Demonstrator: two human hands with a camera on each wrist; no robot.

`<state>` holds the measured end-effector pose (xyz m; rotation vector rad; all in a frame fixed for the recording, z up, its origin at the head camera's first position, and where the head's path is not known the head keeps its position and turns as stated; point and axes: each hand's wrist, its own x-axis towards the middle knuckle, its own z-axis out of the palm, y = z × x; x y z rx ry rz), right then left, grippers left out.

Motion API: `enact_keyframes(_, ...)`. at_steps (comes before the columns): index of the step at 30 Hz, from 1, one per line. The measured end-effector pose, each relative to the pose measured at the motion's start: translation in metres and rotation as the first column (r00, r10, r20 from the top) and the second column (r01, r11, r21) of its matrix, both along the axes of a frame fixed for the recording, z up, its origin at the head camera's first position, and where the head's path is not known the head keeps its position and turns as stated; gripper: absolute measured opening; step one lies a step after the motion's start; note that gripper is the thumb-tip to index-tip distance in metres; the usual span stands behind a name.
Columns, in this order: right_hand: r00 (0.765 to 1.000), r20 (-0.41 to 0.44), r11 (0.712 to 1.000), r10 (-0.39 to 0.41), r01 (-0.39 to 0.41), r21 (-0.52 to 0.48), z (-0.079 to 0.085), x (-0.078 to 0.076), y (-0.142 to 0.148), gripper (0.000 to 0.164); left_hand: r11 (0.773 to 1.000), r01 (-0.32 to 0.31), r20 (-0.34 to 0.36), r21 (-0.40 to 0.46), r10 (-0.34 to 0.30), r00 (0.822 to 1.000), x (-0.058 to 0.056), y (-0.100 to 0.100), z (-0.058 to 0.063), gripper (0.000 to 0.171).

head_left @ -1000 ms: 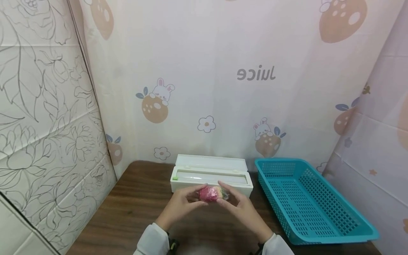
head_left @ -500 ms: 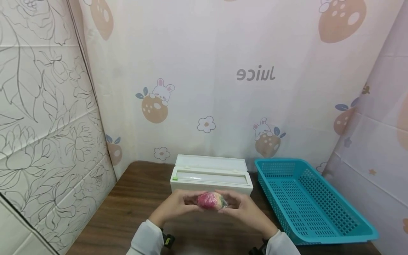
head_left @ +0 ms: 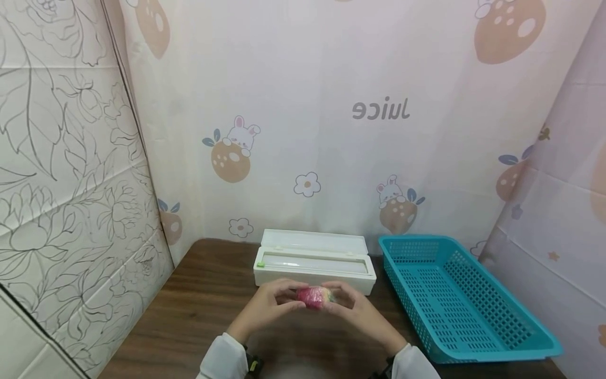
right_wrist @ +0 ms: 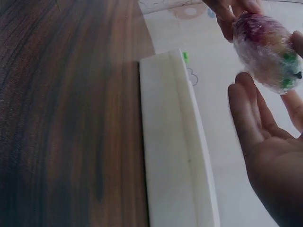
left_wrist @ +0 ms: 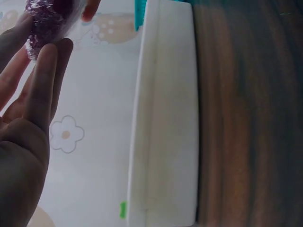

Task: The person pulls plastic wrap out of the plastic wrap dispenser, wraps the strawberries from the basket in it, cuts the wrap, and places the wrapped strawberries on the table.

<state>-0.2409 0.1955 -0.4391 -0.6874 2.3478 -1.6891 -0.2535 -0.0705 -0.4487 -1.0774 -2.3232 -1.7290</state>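
A small rounded bundle (head_left: pixel 311 297), red with a yellow and green end, is wrapped tightly in shiny clear plastic film. It hangs above the table between both hands; what lies inside the film is hard to tell. My left hand (head_left: pixel 270 305) pinches its red end between thumb and fingers. At the yellow-green end, my right hand (head_left: pixel 357 310) holds it the same way. In the right wrist view the wrapped bundle (right_wrist: pixel 267 52) shows crinkled film and green patches. Just behind the hands stands a white cling film dispenser (head_left: pixel 312 276), its lid raised, with a green slider (head_left: pixel 260 265) at the left.
A teal plastic basket (head_left: pixel 473 310) stands on the right side of the brown wooden table (head_left: pixel 189 310). Behind the table hangs a printed curtain (head_left: pixel 307 131), and a flower-patterned one (head_left: pixel 71 184) closes off the left.
Both hands dipped slightly with the wrapped bundle, then came back up a little. The bundle has turned somewhat between the fingers. Dispenser and basket stay where they were.
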Motion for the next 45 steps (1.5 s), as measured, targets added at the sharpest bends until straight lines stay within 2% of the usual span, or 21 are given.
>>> enact_keyframes(2,0.999,0.046,1.000,-0.008,0.008,-0.008,-0.003,-0.001,0.000,0.049,1.000,0.003,0.013,0.014,-0.003,1.000,0.001,0.001,-0.004,0.036)
enact_keyframes(5,0.993,0.113,0.997,0.040,-0.033,-0.065,-0.005,-0.002,0.000,0.053,0.999,-0.003,0.013,0.043,0.003,1.000,0.001,0.003,-0.007,0.036)
enact_keyframes(7,0.977,0.183,0.987,0.113,-0.090,-0.131,-0.006,-0.002,-0.002,0.056,0.998,-0.012,0.006,0.057,0.011,1.000,0.002,0.005,-0.007,0.036)
enact_keyframes(9,0.947,0.257,0.966,0.194,-0.139,-0.218,-0.007,-0.002,-0.004,0.059,0.998,-0.020,0.003,0.060,0.020,1.000,0.002,0.005,-0.007,0.036)
enact_keyframes(12,0.912,0.315,0.936,0.262,-0.160,-0.314,-0.007,0.000,-0.006,0.060,0.998,-0.026,0.009,0.052,0.025,1.000,0.003,0.005,-0.006,0.037)
enact_keyframes(14,0.915,0.316,0.933,0.252,-0.143,-0.331,-0.006,0.001,-0.007,0.059,0.999,-0.029,0.016,0.042,0.028,0.999,0.003,0.005,-0.006,0.037)
enact_keyframes(20,0.965,0.235,0.972,0.116,-0.062,-0.227,-0.001,0.006,-0.010,0.059,0.999,-0.039,0.002,0.019,0.039,0.999,0.003,0.003,-0.004,0.038)
enact_keyframes(22,0.986,0.163,0.986,0.041,-0.014,-0.164,-0.002,0.007,-0.011,0.059,0.999,-0.044,0.003,0.008,0.044,0.999,0.002,0.002,-0.005,0.038)
enact_keyframes(24,0.999,0.023,0.998,-0.044,0.046,-0.051,-0.004,0.008,-0.013,0.058,0.998,-0.061,0.014,-0.015,0.061,0.998,0.001,0.000,-0.007,0.038)
enact_keyframes(26,0.988,-0.119,0.993,-0.094,0.101,0.052,-0.008,0.010,-0.013,0.058,0.996,-0.078,0.038,-0.053,0.081,0.996,0.001,-0.002,-0.009,0.038)
enact_keyframes(28,0.962,-0.254,0.978,-0.103,0.144,0.150,-0.011,0.010,-0.013,0.058,0.991,-0.093,0.069,-0.092,0.100,0.993,0.001,-0.003,-0.012,0.039)
enact_keyframes(30,0.942,-0.325,0.965,-0.081,0.155,0.210,-0.015,0.009,-0.012,0.057,0.988,-0.099,0.095,-0.120,0.111,0.989,0.000,-0.004,-0.016,0.039)
enact_keyframes(34,0.943,-0.333,0.941,-0.015,0.126,0.314,-0.024,0.006,-0.009,0.055,0.984,-0.072,0.098,-0.161,0.088,0.991,-0.003,-0.003,-0.029,0.036)
enact_keyframes(38,0.951,-0.307,0.928,0.029,0.088,0.363,-0.031,0.002,-0.007,0.054,0.981,-0.037,0.070,-0.189,0.051,0.996,-0.004,0.000,-0.038,0.035)
enact_keyframes(41,0.951,-0.307,0.923,0.041,0.082,0.376,-0.035,0.001,-0.006,0.052,0.976,-0.043,0.050,-0.214,0.054,0.997,-0.006,0.004,-0.042,0.033)
enact_keyframes(45,0.952,-0.302,0.908,0.052,0.081,0.411,-0.040,0.001,-0.006,0.049,0.955,-0.064,0.013,-0.291,0.071,0.997,-0.006,0.010,-0.046,0.031)
